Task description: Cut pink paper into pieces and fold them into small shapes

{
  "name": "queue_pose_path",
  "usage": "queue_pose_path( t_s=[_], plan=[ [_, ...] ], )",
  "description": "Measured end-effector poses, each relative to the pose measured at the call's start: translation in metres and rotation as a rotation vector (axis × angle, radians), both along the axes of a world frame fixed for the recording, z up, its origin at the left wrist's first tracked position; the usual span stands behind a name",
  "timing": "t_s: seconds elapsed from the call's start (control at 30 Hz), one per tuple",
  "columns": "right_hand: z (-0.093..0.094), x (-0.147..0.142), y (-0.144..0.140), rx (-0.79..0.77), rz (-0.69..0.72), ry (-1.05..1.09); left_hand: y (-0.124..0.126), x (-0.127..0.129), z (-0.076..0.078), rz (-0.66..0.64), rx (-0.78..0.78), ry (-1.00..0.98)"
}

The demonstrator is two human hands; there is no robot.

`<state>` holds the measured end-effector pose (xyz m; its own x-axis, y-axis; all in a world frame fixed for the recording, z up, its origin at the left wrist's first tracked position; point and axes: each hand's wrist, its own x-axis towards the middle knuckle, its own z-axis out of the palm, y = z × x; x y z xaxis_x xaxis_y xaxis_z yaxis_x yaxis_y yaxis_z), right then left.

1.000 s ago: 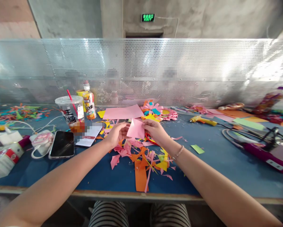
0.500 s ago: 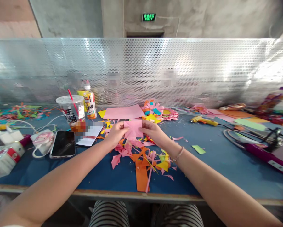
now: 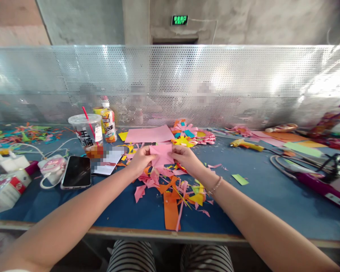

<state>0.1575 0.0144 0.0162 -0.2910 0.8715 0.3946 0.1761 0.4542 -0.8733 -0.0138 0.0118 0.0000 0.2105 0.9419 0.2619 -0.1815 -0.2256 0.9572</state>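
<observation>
left hand point(image 3: 142, 160) and right hand point(image 3: 185, 155) pinch a small squarish pink paper sheet point(image 3: 162, 155) by opposite sides; I'd go light, avoid stray creases

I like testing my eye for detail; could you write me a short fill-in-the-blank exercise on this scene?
The left hand and right hand hold ____ paper. The bracelet is on the ____ arm. The straw in the cup is ____. The English word on the sign is ____.

Missing words: pink; right; red; EXIT.
</observation>
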Motion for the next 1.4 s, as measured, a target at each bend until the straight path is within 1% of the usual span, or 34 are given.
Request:
queue_pose_path(
  t_s=[0.1,0.17,0.3,0.43,0.5,0.6,0.67,0.73,0.83,0.97,1.13,1.3,1.4],
  plan=[
    [-0.002,0.000,0.001,-0.098,0.011,0.117,-0.001,-0.001,0.001,0.012,0.011,0.050],
    [-0.003,0.000,0.001,-0.171,0.028,0.188,-0.001,-0.001,0.002,0.015,-0.011,0.061],
    [-0.002,0.000,0.001,-0.277,0.076,0.303,0.000,0.000,0.003,-0.010,-0.064,-0.001],
    [0.001,0.001,-0.002,-0.366,0.161,0.371,0.000,0.000,0.003,-0.049,-0.092,-0.032],
    [0.001,0.001,-0.004,-0.347,0.147,0.326,-0.001,-0.001,0.003,-0.074,-0.107,-0.064],
    [0.000,-0.001,-0.004,-0.241,0.062,0.194,-0.003,-0.002,0.006,-0.123,-0.131,-0.149],
    [-0.002,-0.002,-0.003,-0.181,0.037,0.146,-0.005,-0.003,0.008,-0.145,-0.130,-0.173],
    [-0.003,-0.002,-0.002,-0.129,0.025,0.126,-0.006,-0.002,0.009,-0.108,-0.105,-0.133],
    [-0.002,-0.003,-0.002,-0.061,-0.023,0.080,-0.008,0.000,0.009,-0.023,-0.063,-0.010],
    [-0.001,-0.006,-0.007,-0.048,-0.059,0.028,-0.006,0.003,0.005,0.008,0.024,0.112],
    [-0.006,-0.010,-0.006,-0.083,-0.028,0.033,-0.002,0.002,0.002,0.055,0.134,0.178],
    [-0.009,-0.008,-0.001,-0.096,0.001,0.079,0.001,-0.002,0.003,0.149,0.186,0.213],
    [-0.009,-0.003,0.004,-0.092,-0.001,0.102,0.004,-0.004,0.003,0.220,0.179,0.199]
  ],
)
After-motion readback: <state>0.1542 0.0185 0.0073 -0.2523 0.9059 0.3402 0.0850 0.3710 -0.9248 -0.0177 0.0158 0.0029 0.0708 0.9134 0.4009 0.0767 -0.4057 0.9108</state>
